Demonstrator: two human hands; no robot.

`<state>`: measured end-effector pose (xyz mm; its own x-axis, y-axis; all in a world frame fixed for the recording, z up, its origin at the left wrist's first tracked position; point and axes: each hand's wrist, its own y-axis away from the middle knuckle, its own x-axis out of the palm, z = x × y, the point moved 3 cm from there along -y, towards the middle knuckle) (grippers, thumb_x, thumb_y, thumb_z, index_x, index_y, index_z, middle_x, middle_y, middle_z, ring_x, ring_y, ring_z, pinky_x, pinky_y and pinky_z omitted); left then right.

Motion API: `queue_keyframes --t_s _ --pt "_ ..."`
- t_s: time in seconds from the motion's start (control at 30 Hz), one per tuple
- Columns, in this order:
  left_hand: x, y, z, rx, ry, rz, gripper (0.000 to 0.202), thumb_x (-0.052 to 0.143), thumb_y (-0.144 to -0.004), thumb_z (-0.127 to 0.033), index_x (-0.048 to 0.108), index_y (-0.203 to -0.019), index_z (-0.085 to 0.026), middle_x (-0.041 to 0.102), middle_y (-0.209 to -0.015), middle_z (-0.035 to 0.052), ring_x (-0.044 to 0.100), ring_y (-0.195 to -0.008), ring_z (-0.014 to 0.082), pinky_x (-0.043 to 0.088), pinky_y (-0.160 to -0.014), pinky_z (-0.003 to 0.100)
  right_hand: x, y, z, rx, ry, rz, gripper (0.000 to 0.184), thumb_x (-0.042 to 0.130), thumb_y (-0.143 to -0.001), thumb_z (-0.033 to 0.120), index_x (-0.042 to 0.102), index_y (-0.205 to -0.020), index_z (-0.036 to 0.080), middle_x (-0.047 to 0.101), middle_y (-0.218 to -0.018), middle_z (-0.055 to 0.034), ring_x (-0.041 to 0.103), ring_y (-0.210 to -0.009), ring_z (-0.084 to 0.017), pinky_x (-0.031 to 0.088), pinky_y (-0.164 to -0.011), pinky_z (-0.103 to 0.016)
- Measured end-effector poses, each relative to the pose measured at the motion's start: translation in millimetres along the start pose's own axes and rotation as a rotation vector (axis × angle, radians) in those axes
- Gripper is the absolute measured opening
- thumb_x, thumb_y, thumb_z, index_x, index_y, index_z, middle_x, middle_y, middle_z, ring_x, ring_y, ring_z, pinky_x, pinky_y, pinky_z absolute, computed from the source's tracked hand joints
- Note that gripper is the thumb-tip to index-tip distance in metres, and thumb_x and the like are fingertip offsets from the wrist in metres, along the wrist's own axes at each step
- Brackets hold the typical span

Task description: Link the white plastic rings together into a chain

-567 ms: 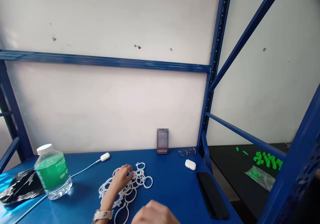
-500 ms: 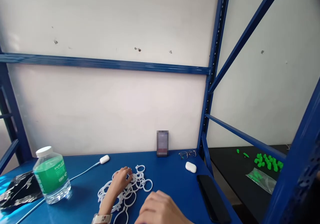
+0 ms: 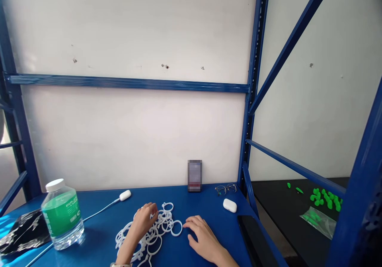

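Observation:
A tangled pile of white plastic rings [image 3: 154,241], apparently linked together, lies on the blue tabletop [image 3: 101,235]. My left hand [image 3: 145,218] is over the top of the pile, its fingers curled down into the rings; the fingertips are partly hidden. To the right of the pile, my right hand [image 3: 204,237] is low over the table, palm down. Its fingers are stretched and apart with nothing in them, the fingertips close to the rightmost ring.
Left are a green-labelled water bottle [image 3: 62,215], a black plastic bag [image 3: 25,233] and a white cable plug [image 3: 125,195]. A small upright device [image 3: 195,175], eyeglasses [image 3: 226,189], a white case [image 3: 229,205] and a black phone [image 3: 258,241] lie behind and right. Blue posts [image 3: 243,139] frame the table.
My right hand has moved forward from the near edge to beside the rings, and its fingers have spread. The left hand stays on the pile. The view has tilted slightly up.

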<state>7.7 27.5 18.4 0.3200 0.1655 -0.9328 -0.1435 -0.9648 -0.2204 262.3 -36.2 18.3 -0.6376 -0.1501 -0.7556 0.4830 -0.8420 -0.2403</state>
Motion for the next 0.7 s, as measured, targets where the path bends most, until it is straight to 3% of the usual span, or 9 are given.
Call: queue_keyframes --t_s 0.17,0.3,0.37,0.47,0.57,0.7 --pt "0.9 1 -2 0.0 0.007 -0.025 0.026 0.041 -0.093 -0.027 0.065 -0.085 -0.02 0.07 -0.094 0.0077 0.065 -0.09 0.0225 0.047 -0.079 0.032 0 3 2 -0.014 -0.008 0.035 0.038 0.052 -0.088 0.019 0.065 -0.122 0.029 0.058 -0.134 -0.0035 0.048 -0.13 -0.024 0.034 -0.113 -0.041" --pt "3.8 1 0 -0.014 -0.052 -0.06 0.025 0.042 -0.092 -0.024 0.065 -0.086 -0.02 0.069 -0.096 0.0082 0.064 -0.094 0.0231 0.047 -0.08 0.032 5 9 3 0.011 -0.019 0.183 0.052 0.059 -0.087 0.027 0.054 -0.137 0.037 0.041 -0.154 0.0005 0.03 -0.144 -0.03 0.019 -0.12 -0.053" --pt "6.5 1 4 -0.031 -0.088 -0.08 0.025 0.042 -0.092 -0.022 0.066 -0.086 -0.02 0.068 -0.098 0.0082 0.064 -0.096 0.0233 0.047 -0.079 0.031 6 10 6 0.028 -0.045 0.225 0.052 0.057 -0.09 0.029 0.05 -0.14 0.04 0.035 -0.158 0.0032 0.025 -0.147 -0.031 0.019 -0.119 -0.055" --pt "11.5 0 9 -0.038 -0.125 -0.101 0.025 0.042 -0.093 -0.022 0.067 -0.089 -0.02 0.067 -0.1 0.0084 0.063 -0.098 0.0235 0.048 -0.078 0.031 8 7 11 0.032 -0.072 0.216 0.048 0.051 -0.094 0.031 0.049 -0.141 0.042 0.039 -0.156 0.0035 0.029 -0.146 -0.029 0.024 -0.118 -0.054" --pt "16.9 -1 5 -0.011 -0.13 -0.123 0.028 0.042 -0.093 -0.021 0.068 -0.102 -0.021 0.067 -0.113 0.0098 0.062 -0.109 0.0255 0.051 -0.083 0.034 15 2 13 0.01 -0.065 0.213 0.047 0.051 -0.094 0.03 0.051 -0.14 0.04 0.043 -0.153 0.0023 0.033 -0.144 -0.027 0.026 -0.118 -0.05" --pt "27.3 -1 -19 0.061 -0.121 -0.089 0.04 0.041 -0.095 -0.026 0.062 -0.129 -0.029 0.053 -0.145 0.0078 0.043 -0.139 0.0297 0.043 -0.106 0.049 28 -8 9 -0.035 -0.051 0.19 0.047 0.051 -0.092 0.026 0.055 -0.138 0.034 0.044 -0.153 0.001 0.035 -0.143 -0.026 0.027 -0.118 -0.044"
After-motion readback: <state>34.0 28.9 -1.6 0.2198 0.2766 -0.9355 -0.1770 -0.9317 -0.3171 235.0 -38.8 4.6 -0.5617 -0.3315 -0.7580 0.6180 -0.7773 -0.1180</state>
